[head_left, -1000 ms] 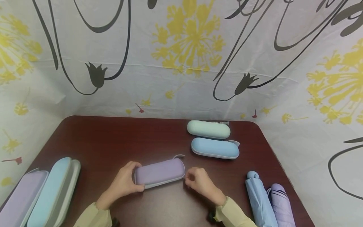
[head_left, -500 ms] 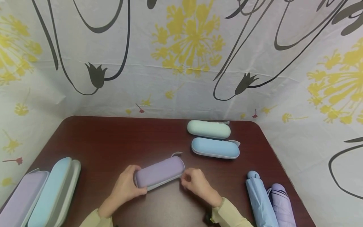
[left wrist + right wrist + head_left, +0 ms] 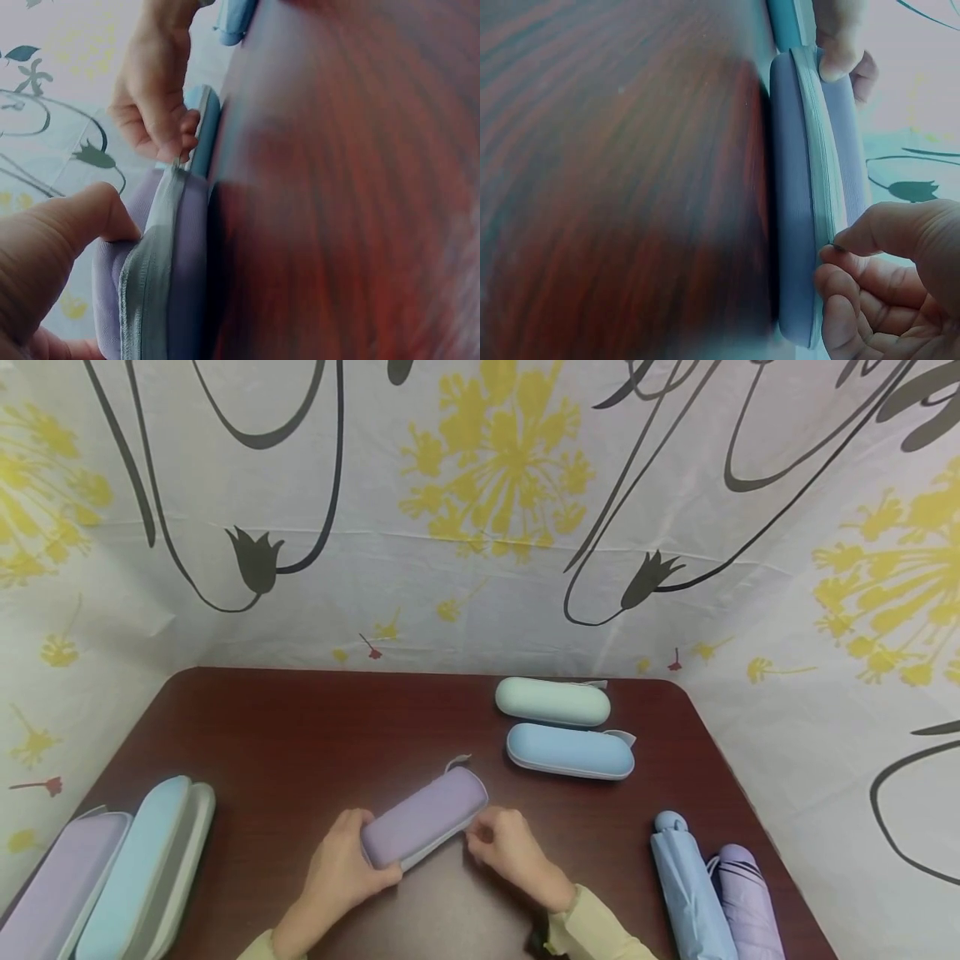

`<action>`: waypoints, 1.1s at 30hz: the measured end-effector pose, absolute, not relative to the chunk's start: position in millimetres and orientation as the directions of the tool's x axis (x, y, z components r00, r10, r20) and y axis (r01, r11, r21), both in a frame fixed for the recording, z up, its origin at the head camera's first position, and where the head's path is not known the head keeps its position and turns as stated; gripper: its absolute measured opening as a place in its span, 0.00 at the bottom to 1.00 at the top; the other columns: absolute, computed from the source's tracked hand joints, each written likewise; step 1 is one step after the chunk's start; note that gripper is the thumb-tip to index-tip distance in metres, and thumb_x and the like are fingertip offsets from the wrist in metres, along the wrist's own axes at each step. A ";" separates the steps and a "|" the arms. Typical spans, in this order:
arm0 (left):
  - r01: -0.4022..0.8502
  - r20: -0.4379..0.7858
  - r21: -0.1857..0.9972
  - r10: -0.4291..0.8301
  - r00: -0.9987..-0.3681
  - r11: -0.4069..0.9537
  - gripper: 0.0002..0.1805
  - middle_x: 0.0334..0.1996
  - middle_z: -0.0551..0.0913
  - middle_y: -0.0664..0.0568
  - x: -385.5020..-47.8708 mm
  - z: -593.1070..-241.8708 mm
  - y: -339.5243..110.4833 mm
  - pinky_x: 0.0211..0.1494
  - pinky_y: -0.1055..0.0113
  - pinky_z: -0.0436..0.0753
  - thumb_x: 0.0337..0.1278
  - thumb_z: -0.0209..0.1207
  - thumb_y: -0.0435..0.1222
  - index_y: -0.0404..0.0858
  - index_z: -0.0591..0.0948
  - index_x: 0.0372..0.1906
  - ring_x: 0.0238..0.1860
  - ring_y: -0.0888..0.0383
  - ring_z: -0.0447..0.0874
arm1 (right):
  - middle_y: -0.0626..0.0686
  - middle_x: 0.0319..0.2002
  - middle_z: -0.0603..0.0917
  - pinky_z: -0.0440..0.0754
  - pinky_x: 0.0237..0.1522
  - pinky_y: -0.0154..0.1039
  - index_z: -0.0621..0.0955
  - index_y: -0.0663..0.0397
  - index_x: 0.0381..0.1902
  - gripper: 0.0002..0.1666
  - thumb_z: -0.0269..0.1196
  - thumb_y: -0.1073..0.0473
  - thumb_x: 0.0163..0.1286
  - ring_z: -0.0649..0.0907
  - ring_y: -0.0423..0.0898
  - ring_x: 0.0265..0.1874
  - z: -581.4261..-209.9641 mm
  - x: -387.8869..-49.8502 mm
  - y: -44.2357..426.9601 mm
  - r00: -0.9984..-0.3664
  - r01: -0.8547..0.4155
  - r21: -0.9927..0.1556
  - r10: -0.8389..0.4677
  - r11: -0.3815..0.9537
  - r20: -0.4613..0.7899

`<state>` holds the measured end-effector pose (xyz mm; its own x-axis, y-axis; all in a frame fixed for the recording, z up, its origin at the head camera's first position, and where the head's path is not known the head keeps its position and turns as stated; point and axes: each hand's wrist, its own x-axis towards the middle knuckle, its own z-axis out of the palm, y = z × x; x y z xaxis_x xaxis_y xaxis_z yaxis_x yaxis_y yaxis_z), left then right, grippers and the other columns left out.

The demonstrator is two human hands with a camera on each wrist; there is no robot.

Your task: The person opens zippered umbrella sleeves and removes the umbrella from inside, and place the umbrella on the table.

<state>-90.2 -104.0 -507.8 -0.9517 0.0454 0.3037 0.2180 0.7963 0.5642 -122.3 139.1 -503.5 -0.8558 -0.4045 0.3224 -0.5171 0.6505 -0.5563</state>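
"What's changed on the left?"
"The left hand (image 3: 341, 860) grips the left end of the purple case (image 3: 423, 817); mid-counter (image 3: 300, 727), the case slants more steeply, right end swung farther back."
"And the right?"
"The right hand (image 3: 513, 850), pinching what looks like the zip pull (image 3: 833, 244), has come leftward. The zip (image 3: 823, 142) seems to be running; opening or closing, unclear."

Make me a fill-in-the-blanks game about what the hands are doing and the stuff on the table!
1. The left hand grips a case whose colour is ____.
2. The ____ hand pinches at that case's zipper.
3. The pale green case lies just behind one coloured ____.
4. On the right of the table lie ____ folded umbrellas.

Missing words: purple; right; blue; two.
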 end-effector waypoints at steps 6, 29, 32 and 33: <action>0.223 0.330 0.537 0.040 -0.943 0.813 0.35 0.31 0.76 0.49 -83.6 -507.9 -95.1 0.24 0.65 0.75 0.13 0.71 0.45 0.32 0.75 0.38 0.27 0.58 0.74 | 0.43 0.18 0.76 0.71 0.23 0.23 0.81 0.50 0.19 0.07 0.66 0.68 0.47 0.74 0.32 0.20 -503.0 -118.3 133.0 -0.849 -0.528 -0.559 -0.416 0.639 0.325; 0.286 0.312 0.521 0.133 -0.941 0.804 0.39 0.34 0.78 0.47 -63.9 -499.6 -85.9 0.29 0.63 0.79 0.18 0.76 0.45 0.30 0.76 0.43 0.30 0.57 0.78 | 0.44 0.19 0.78 0.72 0.25 0.20 0.80 0.52 0.20 0.08 0.66 0.70 0.48 0.74 0.28 0.19 -506.0 -113.8 127.7 -0.799 -0.580 -0.625 -0.514 0.522 0.312; 0.288 0.344 0.489 0.122 -0.931 0.823 0.41 0.33 0.79 0.47 -60.9 -500.9 -78.9 0.24 0.63 0.78 0.19 0.75 0.48 0.31 0.74 0.46 0.27 0.56 0.79 | 0.44 0.18 0.77 0.72 0.25 0.20 0.80 0.52 0.20 0.08 0.65 0.70 0.48 0.73 0.28 0.19 -503.8 -111.5 127.2 -0.794 -0.582 -0.630 -0.526 0.514 0.304; 0.292 0.356 0.477 0.121 -0.927 0.829 0.42 0.32 0.79 0.46 -60.0 -500.8 -76.7 0.22 0.63 0.76 0.19 0.75 0.49 0.31 0.74 0.47 0.25 0.55 0.79 | 0.44 0.18 0.77 0.72 0.24 0.19 0.80 0.51 0.20 0.08 0.65 0.70 0.48 0.73 0.28 0.19 -503.6 -110.4 127.2 -0.792 -0.584 -0.629 -0.531 0.514 0.302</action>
<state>-60.0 -76.7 -500.8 -0.9266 0.1211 0.3559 0.2915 0.8293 0.4768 -110.4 127.2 -503.6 -0.7921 -0.5306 0.3017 -0.5837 0.5140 -0.6286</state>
